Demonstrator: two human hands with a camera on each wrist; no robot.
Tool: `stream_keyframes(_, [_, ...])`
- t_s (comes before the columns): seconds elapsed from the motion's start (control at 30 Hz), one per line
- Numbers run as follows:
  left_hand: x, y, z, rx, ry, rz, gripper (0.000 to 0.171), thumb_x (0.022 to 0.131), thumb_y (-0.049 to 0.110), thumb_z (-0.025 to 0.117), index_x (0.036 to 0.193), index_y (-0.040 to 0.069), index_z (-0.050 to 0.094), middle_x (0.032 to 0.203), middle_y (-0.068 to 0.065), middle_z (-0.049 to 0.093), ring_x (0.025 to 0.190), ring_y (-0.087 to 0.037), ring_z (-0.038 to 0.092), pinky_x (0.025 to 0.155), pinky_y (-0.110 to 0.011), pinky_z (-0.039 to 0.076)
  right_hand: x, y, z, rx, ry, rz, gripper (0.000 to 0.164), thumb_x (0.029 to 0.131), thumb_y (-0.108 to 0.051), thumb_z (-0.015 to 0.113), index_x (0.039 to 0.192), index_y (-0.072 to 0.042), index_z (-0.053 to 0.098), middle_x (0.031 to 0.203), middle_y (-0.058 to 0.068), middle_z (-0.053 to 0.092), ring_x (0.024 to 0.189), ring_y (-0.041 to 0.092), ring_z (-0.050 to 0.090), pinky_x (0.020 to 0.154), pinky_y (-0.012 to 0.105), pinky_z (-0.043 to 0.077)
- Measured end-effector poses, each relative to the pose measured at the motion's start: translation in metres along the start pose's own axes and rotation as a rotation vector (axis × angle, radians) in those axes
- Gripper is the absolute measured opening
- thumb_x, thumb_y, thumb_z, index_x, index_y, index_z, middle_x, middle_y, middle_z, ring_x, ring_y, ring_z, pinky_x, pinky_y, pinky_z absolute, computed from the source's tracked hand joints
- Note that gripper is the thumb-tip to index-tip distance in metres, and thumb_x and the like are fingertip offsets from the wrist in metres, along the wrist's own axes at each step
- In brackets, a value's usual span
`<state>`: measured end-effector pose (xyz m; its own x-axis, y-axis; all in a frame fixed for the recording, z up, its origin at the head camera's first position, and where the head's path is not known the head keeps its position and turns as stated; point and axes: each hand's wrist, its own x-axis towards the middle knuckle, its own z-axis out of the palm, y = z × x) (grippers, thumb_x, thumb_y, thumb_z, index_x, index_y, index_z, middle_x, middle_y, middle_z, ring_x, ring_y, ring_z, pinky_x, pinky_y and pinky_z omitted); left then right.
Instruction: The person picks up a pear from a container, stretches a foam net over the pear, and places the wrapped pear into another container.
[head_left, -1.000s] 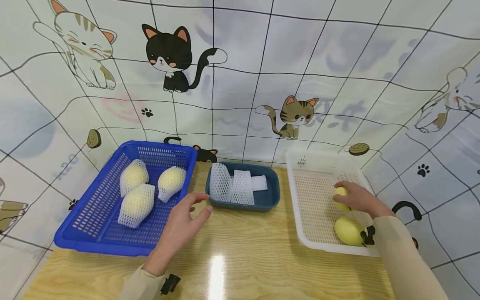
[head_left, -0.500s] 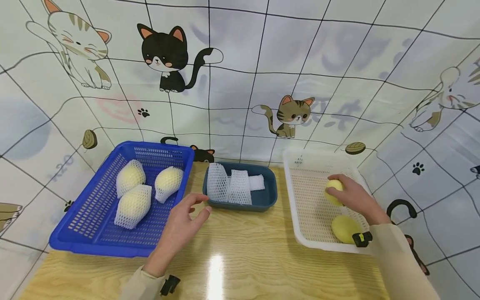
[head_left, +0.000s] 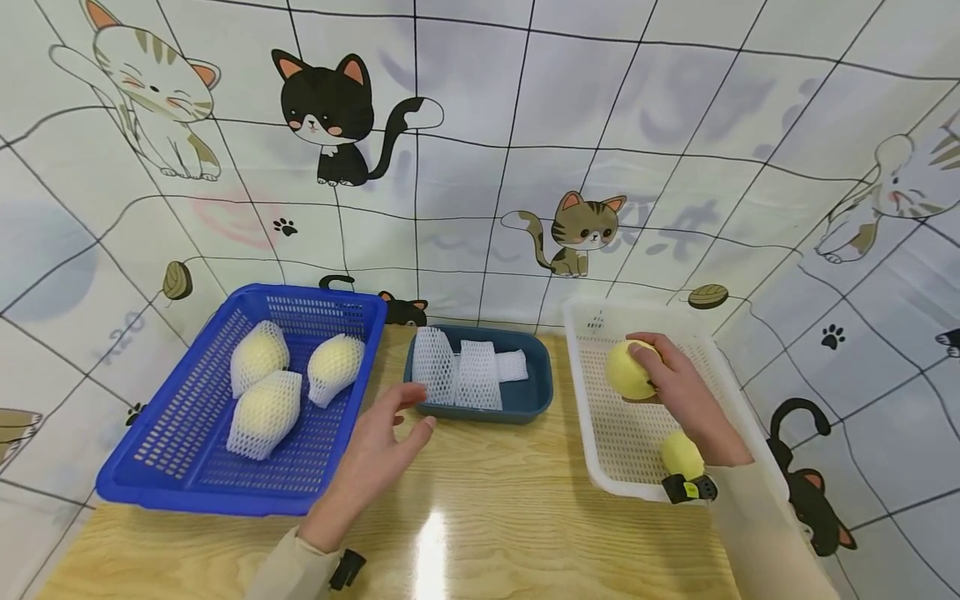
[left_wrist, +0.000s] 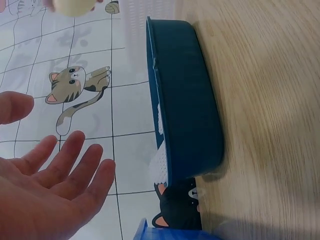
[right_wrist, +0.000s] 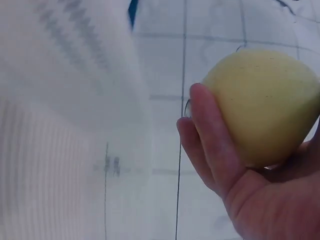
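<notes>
My right hand (head_left: 688, 402) grips a yellow pear (head_left: 627, 368) and holds it over the left part of the white basket (head_left: 596, 450). In the right wrist view, fingers curl round the smooth, finely specked pear (right_wrist: 265, 105). A second yellow pear (head_left: 681, 454) lies in the basket, partly hidden by the right wrist. My left hand (head_left: 375, 446) hovers with relaxed, parted fingers just in front of the dark teal tray (head_left: 536, 400). White foam net sleeves (head_left: 480, 375) lie in that tray. The left wrist view shows the left palm (left_wrist: 45, 200) holding nothing.
A blue basket (head_left: 202, 497) stands at the left with several pears in foam nets, one being a wrapped pear (head_left: 264, 412). The wooden table (head_left: 517, 517) runs in front of the containers. A cat-print cloth (head_left: 480, 108) hangs behind and at both sides.
My right hand has lifted the pear from the white basket and carried it leftward. My left hand has shifted slightly right, while the containers keep their places.
</notes>
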<state>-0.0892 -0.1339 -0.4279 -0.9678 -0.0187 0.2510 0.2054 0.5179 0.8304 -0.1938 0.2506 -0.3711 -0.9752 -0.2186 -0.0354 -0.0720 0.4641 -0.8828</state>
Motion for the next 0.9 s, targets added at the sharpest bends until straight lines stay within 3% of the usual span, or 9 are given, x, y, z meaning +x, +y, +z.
stream_keyframes(0.27, [-0.001, 0.003, 0.005, -0.064, -0.022, 0.017, 0.038, 0.096, 0.014, 0.073, 0.131, 0.002, 0.063, 0.130, -0.011, 0.067, 0.120, -0.030, 0.063, 0.102, -0.048, 0.052, -0.009, -0.025, 0.043, 0.360, -0.067, 0.000, 0.050, 0.111, -0.048, 0.039, 0.143, -0.010, 0.047, 0.120, 0.011, 0.053, 0.095, 0.018, 0.066, 0.074, 0.038, 0.063])
stream_keyframes(0.47, [-0.001, 0.011, 0.011, -0.141, -0.089, 0.040, 0.046, 0.094, 0.017, 0.078, 0.135, 0.004, 0.061, 0.136, -0.009, 0.064, 0.124, -0.029, 0.062, 0.106, -0.040, 0.049, -0.019, -0.037, 0.075, 0.540, -0.097, 0.054, 0.055, 0.111, -0.046, 0.038, 0.145, -0.003, 0.042, 0.121, 0.010, 0.055, 0.097, 0.019, 0.068, 0.078, 0.041, 0.063])
stream_keyframes(0.73, [-0.001, 0.016, 0.024, -0.227, -0.120, 0.115, 0.057, 0.086, 0.010, 0.085, 0.138, 0.007, 0.061, 0.147, -0.005, 0.057, 0.132, -0.024, 0.056, 0.105, -0.038, 0.050, -0.022, -0.036, 0.120, 0.610, -0.166, 0.140, 0.059, 0.111, -0.045, 0.039, 0.149, 0.000, 0.037, 0.131, 0.018, 0.050, 0.102, 0.021, 0.068, 0.086, 0.047, 0.060])
stream_keyframes(0.9, [-0.002, 0.015, 0.034, -0.227, -0.161, 0.139, 0.067, 0.085, 0.016, 0.088, 0.144, 0.014, 0.056, 0.154, 0.000, 0.049, 0.139, -0.022, 0.048, 0.106, -0.044, 0.050, -0.022, -0.030, 0.144, 0.615, -0.223, 0.171, 0.059, 0.111, -0.046, 0.038, 0.149, -0.001, 0.036, 0.128, 0.016, 0.052, 0.101, 0.021, 0.067, 0.087, 0.046, 0.060])
